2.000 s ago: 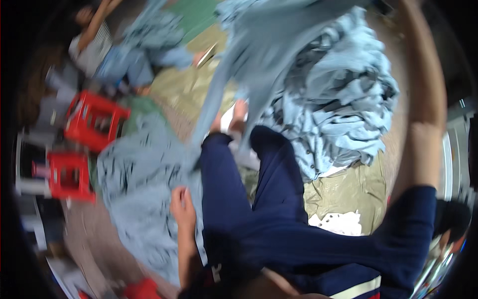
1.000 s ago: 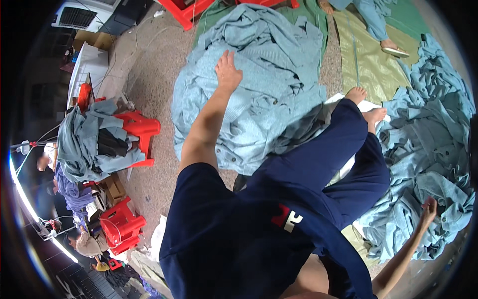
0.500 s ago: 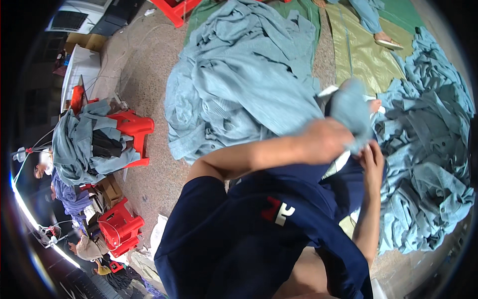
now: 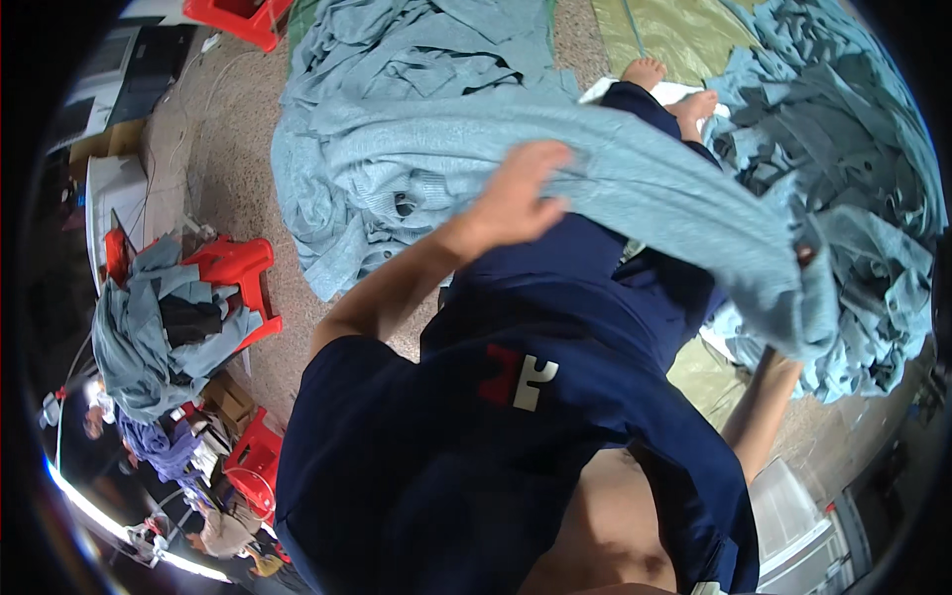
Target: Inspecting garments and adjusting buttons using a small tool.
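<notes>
A light blue-grey knit garment [image 4: 674, 188] stretches across my lap, from the pile on the left over to my right side. My left hand [image 4: 521, 193] is over its near edge, blurred, with thumb and fingers apart; it does not grip the cloth. My right hand [image 4: 804, 255] is mostly covered by the garment's right end, which bunches and folds over it. Only a small patch of skin shows through the folds, and my forearm comes out below. The cloth is held up there.
A heap of similar blue-grey garments [image 4: 397, 59] lies ahead on a green sheet, another heap [image 4: 843, 119] on the right. Red stools [image 4: 253, 273] stand at left, one carrying garments [image 4: 149, 327]. My bare feet [image 4: 694, 107] are ahead, near a yellowish sheet [image 4: 684, 35]. Other people are at far lower left.
My left hand has moved left and away from the right one. My right hand has moved right with the garment's end, now drawn out long across my lap. The view has shifted too.
</notes>
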Demonstrator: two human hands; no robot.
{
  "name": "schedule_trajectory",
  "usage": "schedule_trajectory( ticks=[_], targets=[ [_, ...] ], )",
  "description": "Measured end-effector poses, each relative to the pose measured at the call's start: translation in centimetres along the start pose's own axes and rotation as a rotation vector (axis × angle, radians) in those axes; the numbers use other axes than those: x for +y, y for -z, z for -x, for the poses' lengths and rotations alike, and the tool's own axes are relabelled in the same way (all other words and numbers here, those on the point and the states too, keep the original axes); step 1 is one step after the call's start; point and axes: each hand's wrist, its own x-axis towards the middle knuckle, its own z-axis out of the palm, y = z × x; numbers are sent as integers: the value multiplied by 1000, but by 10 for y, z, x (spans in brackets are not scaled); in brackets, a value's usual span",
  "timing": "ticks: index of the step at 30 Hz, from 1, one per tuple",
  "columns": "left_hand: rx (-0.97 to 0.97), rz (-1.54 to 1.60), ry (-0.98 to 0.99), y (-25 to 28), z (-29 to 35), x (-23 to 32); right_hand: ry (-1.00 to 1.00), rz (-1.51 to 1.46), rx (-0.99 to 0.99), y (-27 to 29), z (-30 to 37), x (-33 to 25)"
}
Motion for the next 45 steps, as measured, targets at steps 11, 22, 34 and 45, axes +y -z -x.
schedule_trajectory(
  ticks=[11,22,34,45],
  targets=[
    [168,701,641,46,-42,-53,81,39,199,267,-79,-190],
    [-401,1000,514,89,-106,143,95,-52,247,474,-46,-272],
    [-824,1125,761,-28,-62,132,65,43,95,66,-87,-70],
    [143,1379,1120,21,-6,15,69,923,-263,-26,-13,38]
  ],
)
